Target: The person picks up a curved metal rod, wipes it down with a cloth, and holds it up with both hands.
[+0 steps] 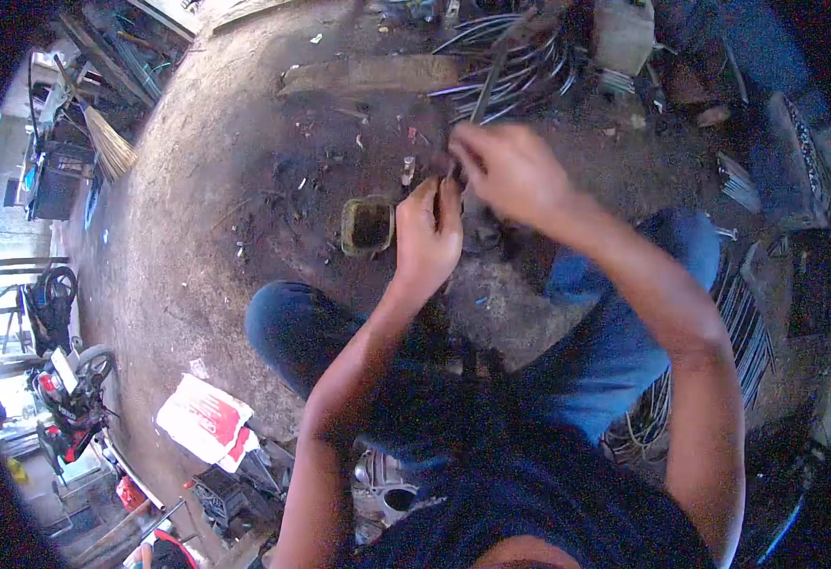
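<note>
Both hands are close together above the dirt floor in the middle of the view. My left hand (428, 232) is closed, its thumb and fingers pinched round something small that I cannot make out. Just to the right and above it, my right hand (520, 175) is closed and slightly blurred. A long thin dark strip (488, 87) runs upward from the right fingers; whether it is cable or rod does not show. Left of my left hand stands a small square yellowish container (347, 228) with dark contents. A small pale object (408, 172) lies beyond the left fingertips.
Bundles of shiny cables or thin rods (529, 71) lie ahead, beside a wooden plank (368, 74). A pale block (624, 36) stands at upper right. A broom (107, 142), a motorcycle (64, 403) and a red-and-white sack (205, 422) are on the left. Metal engine-like parts (387, 488) sit near my body.
</note>
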The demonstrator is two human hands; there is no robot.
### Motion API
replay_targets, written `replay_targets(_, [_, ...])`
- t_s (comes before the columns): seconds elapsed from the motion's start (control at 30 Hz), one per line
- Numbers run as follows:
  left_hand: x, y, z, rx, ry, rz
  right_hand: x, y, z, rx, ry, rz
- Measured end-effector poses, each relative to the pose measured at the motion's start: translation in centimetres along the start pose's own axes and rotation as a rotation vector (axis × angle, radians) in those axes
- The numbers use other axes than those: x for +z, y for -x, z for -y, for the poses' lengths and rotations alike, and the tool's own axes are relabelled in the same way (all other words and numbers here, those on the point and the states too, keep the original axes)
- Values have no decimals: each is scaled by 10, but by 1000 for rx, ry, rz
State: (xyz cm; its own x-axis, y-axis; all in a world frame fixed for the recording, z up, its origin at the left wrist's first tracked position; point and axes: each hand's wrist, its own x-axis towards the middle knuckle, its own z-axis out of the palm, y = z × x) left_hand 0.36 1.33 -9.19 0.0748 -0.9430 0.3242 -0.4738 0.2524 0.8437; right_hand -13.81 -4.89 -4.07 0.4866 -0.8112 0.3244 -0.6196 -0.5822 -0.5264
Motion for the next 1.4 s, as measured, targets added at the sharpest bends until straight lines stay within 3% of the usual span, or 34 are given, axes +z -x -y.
replay_targets(0.07, [1, -1, -14, -195, 42, 80, -10, -28, -36, 88, 132, -151])
replay_targets(0.13, [3, -1, -8, -174, 73, 77, -2, -25, -45, 97, 195, -181])
replay_targets(0.23, [5, -2, 5, 15, 25, 0, 6, 7, -8, -60, 56, 21])
replay_targets(0.33, [4, -1, -6, -109, 0, 84, -6, -22, -43, 127, 168, -103])
replay_targets(0.53, [0, -3, -6, -9, -37, 12, 12, 10, -13, -54, -28, -11])
replay_targets(0.63, [3, 1, -7, -82, 61, 75, 3, -20, -53, 102, 167, -203])
replay_targets(0.7, [-3, -2, -20, -214, 111, 93, 16, 2, -36, 38, 108, -187])
replay_targets(0.73, [-1, -5, -16, -205, 115, 87, 22, 13, -24, -35, 41, -169])
replay_targets(0.77, [-1, -3, -12, -49, 3, 12, 20, 23, -7, -95, 0, -152])
replay_targets(0.83, [-4, -1, -4, -203, 60, 104, 15, 7, -26, -51, 29, -168])
replay_targets(0.97, [4, -2, -8, -152, 121, 38, 21, 1, -38, 29, 80, -241])
replay_targets(1.03, [-1, -1, -7, -253, 164, 29, 32, 27, -17, -21, 19, -129])
replay_targets(1.13, [0, 0, 2, -319, 181, 126, 23, 6, -39, -4, 69, -164])
replay_targets(1.17, [0, 1, -3, -319, 181, 131, 19, -11, -52, 86, 87, -249])
replay_targets(1.27, [0, -5, -12, -185, 77, 88, 34, 6, -40, 57, 64, -264])
replay_targets(1.33, [4, 3, 7, -234, 233, 9, 23, 26, -13, -104, 15, -176])
replay_targets(1.4, [2, 0, 0, -240, 201, 53, 20, 10, -33, 53, 114, -168])
